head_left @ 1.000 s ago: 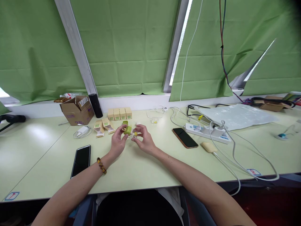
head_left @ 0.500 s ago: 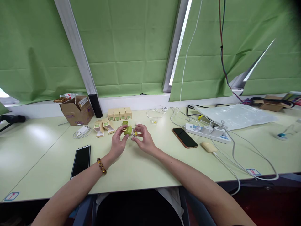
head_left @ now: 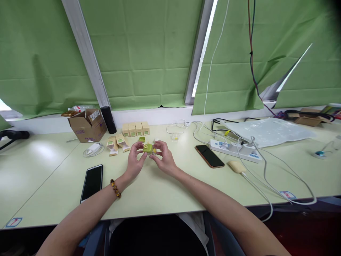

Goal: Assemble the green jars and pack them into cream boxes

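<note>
My left hand (head_left: 134, 160) keeps thumb and fingers narrowed on a green case (head_left: 147, 148), at its left side. My right hand (head_left: 165, 158) pinches a clear piece with a yellow centre (head_left: 155, 150) against or just beside its right side; I cannot tell which. The case is small, rounded and glossy, with a pale yellow loop on top. Just behind it lies a small green part (head_left: 142, 139). Farther left, two unfolded cartons (head_left: 112, 145) stand near four small boxes (head_left: 136, 129); a phone (head_left: 209, 156) lies well to the right.
</note>
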`<state>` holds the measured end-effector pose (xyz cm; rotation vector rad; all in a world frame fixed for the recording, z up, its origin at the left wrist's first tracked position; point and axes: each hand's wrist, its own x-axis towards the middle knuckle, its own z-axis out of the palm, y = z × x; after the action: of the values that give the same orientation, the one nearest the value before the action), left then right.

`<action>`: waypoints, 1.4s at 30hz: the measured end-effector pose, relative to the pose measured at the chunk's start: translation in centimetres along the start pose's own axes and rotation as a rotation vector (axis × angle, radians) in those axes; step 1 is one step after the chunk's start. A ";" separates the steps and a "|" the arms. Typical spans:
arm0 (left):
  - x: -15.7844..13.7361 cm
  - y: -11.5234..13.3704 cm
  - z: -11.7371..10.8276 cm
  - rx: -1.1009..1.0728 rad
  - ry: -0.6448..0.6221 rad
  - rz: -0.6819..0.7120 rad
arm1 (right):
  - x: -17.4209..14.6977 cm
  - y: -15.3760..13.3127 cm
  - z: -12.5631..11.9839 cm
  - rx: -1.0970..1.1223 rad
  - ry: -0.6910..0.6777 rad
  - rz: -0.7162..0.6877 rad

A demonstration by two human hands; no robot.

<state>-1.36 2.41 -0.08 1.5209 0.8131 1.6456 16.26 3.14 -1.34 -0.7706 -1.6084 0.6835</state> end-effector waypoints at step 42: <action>-1.0 -0.1 1.2 0.093 -0.049 -0.123 | -0.5 0.4 0.6 -0.169 0.055 -0.157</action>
<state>-0.12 1.54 -0.58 1.5370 0.9487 1.4940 15.82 3.02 -2.06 -0.7691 -1.6714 0.4143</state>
